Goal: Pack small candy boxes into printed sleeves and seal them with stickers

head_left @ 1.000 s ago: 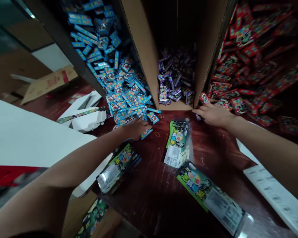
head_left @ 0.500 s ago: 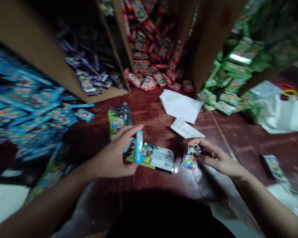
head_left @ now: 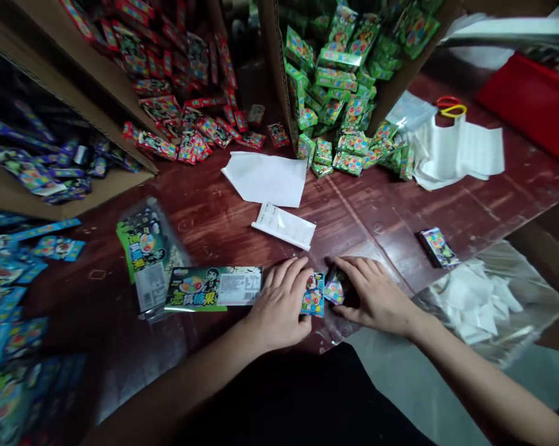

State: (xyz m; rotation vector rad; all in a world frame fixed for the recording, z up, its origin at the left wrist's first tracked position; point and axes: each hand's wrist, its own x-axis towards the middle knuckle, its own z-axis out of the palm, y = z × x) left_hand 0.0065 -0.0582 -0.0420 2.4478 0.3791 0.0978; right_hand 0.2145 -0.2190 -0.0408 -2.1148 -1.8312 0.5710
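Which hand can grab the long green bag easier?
Probably the left hand, holding a blue packet: the long green bag lies beside it. The right hand, holding a purple packet, sits farther away.

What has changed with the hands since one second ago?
Both hands drew back from the boxes toward the near edge of the table. The left hand took a blue packet, the right hand a purple packet; they are now held side by side. The boxes and white papers stayed.

From the right hand (head_left: 376,296), bare tabletop (head_left: 381,217) lies open toward twelve o'clock; a paper slip (head_left: 283,226) bars ten, a small packet (head_left: 437,248) two.
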